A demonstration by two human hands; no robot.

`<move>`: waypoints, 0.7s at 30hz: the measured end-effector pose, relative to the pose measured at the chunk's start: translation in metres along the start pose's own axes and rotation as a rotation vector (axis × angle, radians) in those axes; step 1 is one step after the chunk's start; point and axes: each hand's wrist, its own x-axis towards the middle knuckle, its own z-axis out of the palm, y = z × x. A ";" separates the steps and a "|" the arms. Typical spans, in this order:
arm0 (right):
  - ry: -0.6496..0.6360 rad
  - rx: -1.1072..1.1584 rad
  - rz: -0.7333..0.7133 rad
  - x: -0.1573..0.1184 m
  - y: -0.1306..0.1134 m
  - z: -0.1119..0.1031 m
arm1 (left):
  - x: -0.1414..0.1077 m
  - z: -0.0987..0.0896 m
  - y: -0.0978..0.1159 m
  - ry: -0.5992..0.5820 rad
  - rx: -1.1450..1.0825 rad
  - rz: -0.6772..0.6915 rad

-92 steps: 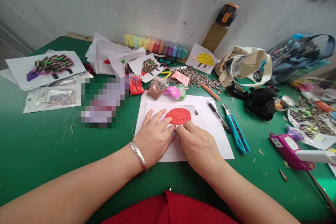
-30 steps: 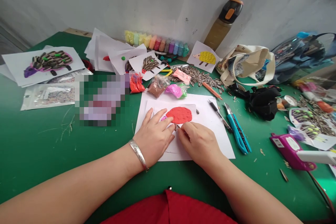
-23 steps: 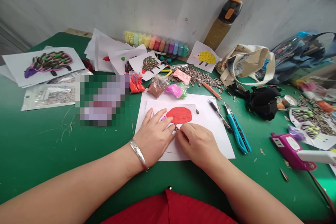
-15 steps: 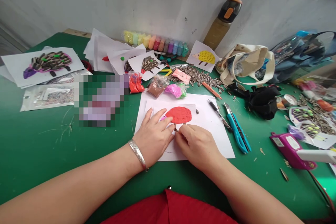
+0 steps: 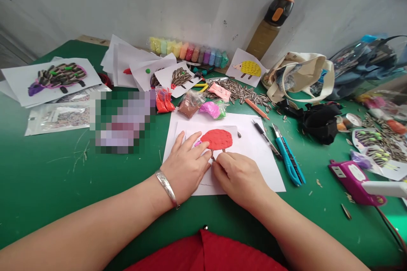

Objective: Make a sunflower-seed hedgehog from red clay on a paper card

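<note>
A red oval of modelling clay (image 5: 217, 139) lies on a white paper (image 5: 260, 165), with a pink clay part at its left end and two thin brown legs beneath. My left hand (image 5: 187, 165) rests on the paper with its fingers spread, partly covering the pink part. My right hand (image 5: 238, 173) is closed, thumb and index finger pressed together beside the left leg. A small dark piece shows at its fingertips, but what the fingers hold is mostly hidden. A single sunflower seed (image 5: 239, 134) sits to the right of the oval.
Right of the paper lie a pen (image 5: 266, 139) and a blue utility knife (image 5: 288, 156) with its blade out. Clay bags (image 5: 190, 103) and a pile of sunflower seeds (image 5: 238, 89) are behind. A magenta glue gun (image 5: 352, 182) is at the right, seed-covered hedgehog pictures (image 5: 60, 76) at the left.
Both hands keep almost the same place on the paper. The view has shifted very slightly; nothing else visibly moved.
</note>
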 end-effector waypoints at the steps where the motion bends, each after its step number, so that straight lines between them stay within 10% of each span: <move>1: -0.006 0.007 -0.002 0.000 0.000 0.000 | 0.000 0.000 0.000 -0.002 0.000 0.000; 21: 0.053 0.051 0.018 0.003 0.004 0.002 | 0.000 0.000 0.000 0.015 -0.013 0.000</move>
